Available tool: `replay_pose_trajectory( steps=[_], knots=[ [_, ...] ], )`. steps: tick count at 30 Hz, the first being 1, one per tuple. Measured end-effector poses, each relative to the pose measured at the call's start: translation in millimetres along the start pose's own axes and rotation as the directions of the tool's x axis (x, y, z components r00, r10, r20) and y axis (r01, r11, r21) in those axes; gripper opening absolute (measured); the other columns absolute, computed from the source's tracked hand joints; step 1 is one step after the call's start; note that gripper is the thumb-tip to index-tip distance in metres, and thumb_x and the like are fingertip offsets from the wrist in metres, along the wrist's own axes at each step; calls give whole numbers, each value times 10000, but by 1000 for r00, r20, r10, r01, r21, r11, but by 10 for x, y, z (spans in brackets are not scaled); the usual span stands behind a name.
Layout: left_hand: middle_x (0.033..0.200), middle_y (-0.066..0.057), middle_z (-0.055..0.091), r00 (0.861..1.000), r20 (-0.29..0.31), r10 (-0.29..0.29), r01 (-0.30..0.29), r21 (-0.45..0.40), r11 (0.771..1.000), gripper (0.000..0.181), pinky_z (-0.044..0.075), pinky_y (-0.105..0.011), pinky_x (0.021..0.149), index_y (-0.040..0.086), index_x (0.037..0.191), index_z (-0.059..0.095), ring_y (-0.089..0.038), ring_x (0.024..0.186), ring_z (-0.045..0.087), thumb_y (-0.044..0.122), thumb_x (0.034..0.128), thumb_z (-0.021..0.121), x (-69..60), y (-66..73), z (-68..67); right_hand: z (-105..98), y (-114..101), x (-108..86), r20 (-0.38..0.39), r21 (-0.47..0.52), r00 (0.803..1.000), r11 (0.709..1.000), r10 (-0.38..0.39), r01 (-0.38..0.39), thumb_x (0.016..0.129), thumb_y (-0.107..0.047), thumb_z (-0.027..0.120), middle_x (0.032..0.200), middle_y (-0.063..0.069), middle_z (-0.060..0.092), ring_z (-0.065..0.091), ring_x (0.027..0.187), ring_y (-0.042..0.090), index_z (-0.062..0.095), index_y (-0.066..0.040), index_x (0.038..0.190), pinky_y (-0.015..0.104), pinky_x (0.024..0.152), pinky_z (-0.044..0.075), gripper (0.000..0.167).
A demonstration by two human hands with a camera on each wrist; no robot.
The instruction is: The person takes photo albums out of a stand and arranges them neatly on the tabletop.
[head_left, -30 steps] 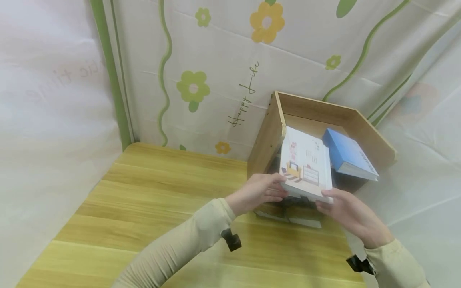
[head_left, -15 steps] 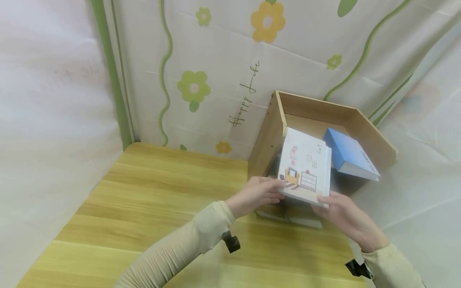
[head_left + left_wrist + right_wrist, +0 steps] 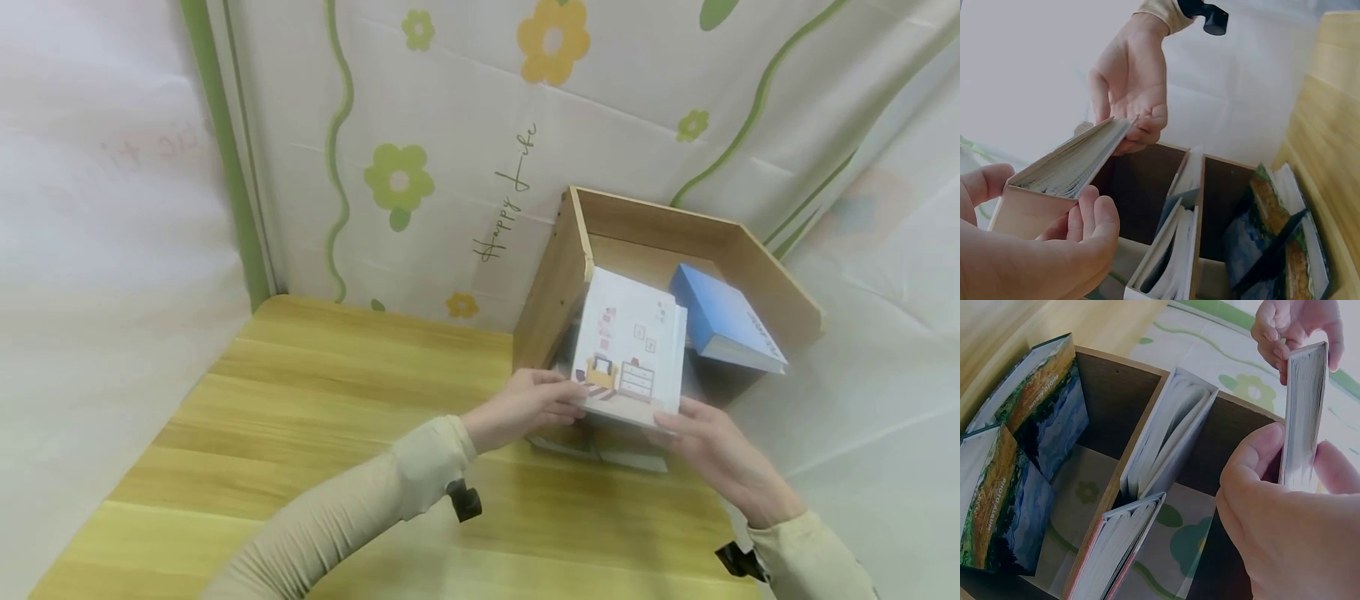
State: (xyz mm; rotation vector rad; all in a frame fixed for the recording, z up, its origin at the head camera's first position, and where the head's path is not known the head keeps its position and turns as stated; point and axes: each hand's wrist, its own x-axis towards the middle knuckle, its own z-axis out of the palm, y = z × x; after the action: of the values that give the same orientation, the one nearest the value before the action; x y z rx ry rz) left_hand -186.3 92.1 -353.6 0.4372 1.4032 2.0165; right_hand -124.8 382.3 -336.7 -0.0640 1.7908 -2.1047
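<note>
A white photo album [image 3: 626,346] with an armchair and a dresser drawn on its cover is held tilted in front of the wooden shelf unit [image 3: 551,287]. My left hand [image 3: 525,408] grips its lower left corner, thumb on the cover and fingers beneath. At the lower right corner, my right hand [image 3: 727,458] pinches it the same way. The left wrist view shows the page edges of this album [image 3: 1079,159] between both hands. A thick blue book [image 3: 727,317] lies on the shelf's upper level, right of the album.
Below, a divider [image 3: 1138,440] splits the shelf's compartments. Albums with painted covers [image 3: 1007,500] stand on one side, and white-paged albums [image 3: 1169,431] lean by the divider. A wood-grain table [image 3: 337,417] extends left. A flower-print curtain [image 3: 450,108] hangs behind.
Both hands have drawn the white album slightly down and left, towards me. Its cover faces up a little more squarely. The blue book has stayed in place.
</note>
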Motion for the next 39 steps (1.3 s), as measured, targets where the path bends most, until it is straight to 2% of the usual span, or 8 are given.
replay_pose_trajectory(
  steps=[7, 12, 16, 22, 27, 30, 35, 39],
  knots=[
    [1061, -139, 678, 1000, 10, 1, -2, 26, 1000, 354, 519, -380, 938, -70, 1176, 603, -274, 1010, 665, 181, 939, 682, -19, -16, -36, 59, 46, -32, -24, -38, 998, 998, -54, 53, 1026, -1, 447, 1312, 116, 604, 567, 1197, 254, 572, -95, 1333, 362, 1001, 454, 344],
    [1050, -109, 686, 1000, 22, 10, -12, 108, 994, 440, 502, -406, 962, -66, 1243, 579, -282, 1025, 659, 226, 933, 694, -35, -56, -50, 44, 88, -46, -39, -65, 998, 997, -53, 50, 1022, -5, 464, 1326, 131, 592, 556, 1211, 269, 533, -61, 1369, 387, 1029, 431, 358],
    [1032, -69, 699, 999, 23, 37, -41, 214, 976, 482, 520, -393, 934, -30, 1278, 590, -250, 991, 671, 277, 924, 703, -39, -102, -71, 9, 135, -37, -51, -109, 997, 993, -52, 46, 1015, -18, 496, 1355, 138, 568, 539, 1233, 281, 454, -21, 1433, 408, 1055, 403, 421],
    [1010, -11, 715, 997, 38, 72, -81, 335, 939, 446, 545, -337, 859, 63, 1243, 653, -160, 931, 679, 359, 914, 706, -47, -174, -97, -36, 200, -54, -35, -155, 997, 985, -76, 69, 1011, -25, 510, 1375, 157, 546, 526, 1247, 289, 353, 21, 1473, 393, 1056, 402, 490],
    [1022, 37, 712, 993, 85, 81, -107, 381, 918, 414, 524, -385, 898, 110, 1227, 676, -144, 935, 674, 384, 918, 697, -55, -214, -125, -60, 231, -84, -25, -238, 996, 968, -90, 82, 1015, -70, 525, 1390, 183, 526, 512, 1263, 292, 322, 34, 1483, 328, 1031, 421, 521],
    [1025, 32, 711, 992, 99, 81, -114, 384, 917, 381, 518, -414, 903, 133, 1201, 694, -158, 925, 676, 374, 906, 714, -71, -222, -138, -68, 267, -78, -26, -299, 995, 951, -95, 83, 1019, -107, 530, 1406, 169, 515, 502, 1273, 281, 326, 3, 1497, 300, 1029, 411, 531],
    [1032, 37, 710, 992, 96, 87, -118, 396, 910, 389, 492, -423, 936, 142, 1197, 698, -151, 960, 658, 378, 889, 732, -97, -230, -149, -73, 319, -74, -39, -333, 993, 938, -111, 92, 1018, -105, 531, 1408, 156, 516, 508, 1266, 273, 334, -12, 1498, 320, 1036, 402, 527],
    [1046, 77, 701, 994, 74, 80, -104, 432, 896, 402, 460, -403, 947, 172, 1194, 703, -120, 1018, 618, 417, 876, 735, -126, -261, -173, -61, 359, -60, -35, -360, 991, 926, -133, 112, 1018, -95, 531, 1404, 166, 518, 512, 1260, 278, 377, 0, 1475, 303, 1011, 426, 492]
  ],
)
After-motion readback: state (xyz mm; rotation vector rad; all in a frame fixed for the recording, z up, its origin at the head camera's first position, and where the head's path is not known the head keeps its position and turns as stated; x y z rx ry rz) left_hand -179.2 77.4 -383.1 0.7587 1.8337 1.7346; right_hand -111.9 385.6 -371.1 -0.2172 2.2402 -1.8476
